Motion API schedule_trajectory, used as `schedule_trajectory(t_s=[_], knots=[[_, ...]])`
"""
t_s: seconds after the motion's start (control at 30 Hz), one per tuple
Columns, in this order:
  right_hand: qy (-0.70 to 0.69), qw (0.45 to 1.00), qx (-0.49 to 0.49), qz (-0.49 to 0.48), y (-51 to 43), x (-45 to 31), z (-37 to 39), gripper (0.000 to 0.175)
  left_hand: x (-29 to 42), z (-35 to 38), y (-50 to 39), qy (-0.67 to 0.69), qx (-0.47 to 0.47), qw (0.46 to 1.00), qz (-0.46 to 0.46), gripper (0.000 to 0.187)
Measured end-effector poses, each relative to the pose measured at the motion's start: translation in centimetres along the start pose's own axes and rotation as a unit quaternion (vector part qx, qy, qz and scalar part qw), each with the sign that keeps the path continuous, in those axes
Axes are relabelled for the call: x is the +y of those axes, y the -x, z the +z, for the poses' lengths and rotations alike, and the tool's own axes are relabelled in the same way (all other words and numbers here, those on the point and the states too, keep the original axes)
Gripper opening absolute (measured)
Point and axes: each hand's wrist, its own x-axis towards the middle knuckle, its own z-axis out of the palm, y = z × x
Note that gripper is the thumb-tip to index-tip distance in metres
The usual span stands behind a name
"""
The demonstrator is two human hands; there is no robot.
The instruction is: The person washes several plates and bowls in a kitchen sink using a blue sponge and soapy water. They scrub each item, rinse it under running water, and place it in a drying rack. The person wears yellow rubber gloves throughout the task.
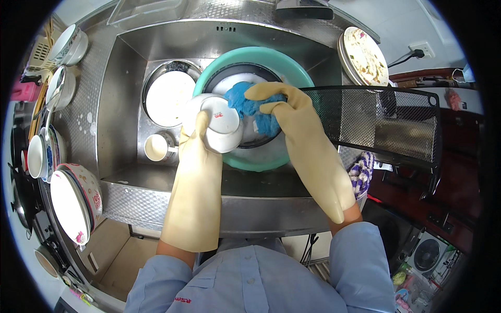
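Note:
My left hand [199, 131], in a cream rubber glove, grips a white ceramic bowl [219, 137] whose round foot faces up and bears a red mark. A crumpled blue scrubbing cloth [256, 105] is pinched in my gloved right hand [280, 99], just right of the bowl. Both are above a green plastic basin [301, 70] standing in the steel sink [125, 82]. Inside the basin sits a dark-rimmed round vessel [219, 72] with whitish, sudsy-looking contents, partly hidden by my hands. A white plate [170, 98] in a metal pan and a white mug [158, 148] lie left of the basin.
Stacked bowls [68, 47] and plates [68, 207] line the left counter. Food-stained plates [366, 54] stand at the back right. A black mesh rack [407, 121] juts over the sink's right side, near a purple-and-white cloth [362, 174]. A clear plastic tray [146, 11] lies behind the sink.

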Motion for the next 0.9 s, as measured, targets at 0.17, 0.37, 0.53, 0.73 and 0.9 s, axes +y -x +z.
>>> schedule_trajectory(t_s=[0.17,0.37,0.53,0.73,0.9], knots=[[-0.071,0.996,-0.046,-0.039,-0.6,1.1,1.0,0.045,-0.1,0.4,0.3,0.026,-0.002,0.999,-0.038,0.043],[0.07,0.99,-0.023,0.122,-3.8,2.5,4.9,0.044,0.4,1.3,1.4,0.047,-0.031,0.997,-0.045,0.031],[0.069,0.983,-0.104,0.134,-2.9,4.5,5.6,0.029,-0.2,-1.5,-0.4,0.101,-0.065,0.992,-0.034,0.028],[0.299,0.914,-0.155,0.228,-3.8,2.6,1.9,0.02,-0.8,-0.6,-0.6,0.001,0.048,0.999,0.01,0.03],[0.453,0.886,-0.092,0.017,-6.3,6.0,-1.0,0.021,-0.2,0.9,0.3,0.009,0.092,0.995,0.044,0.04]])
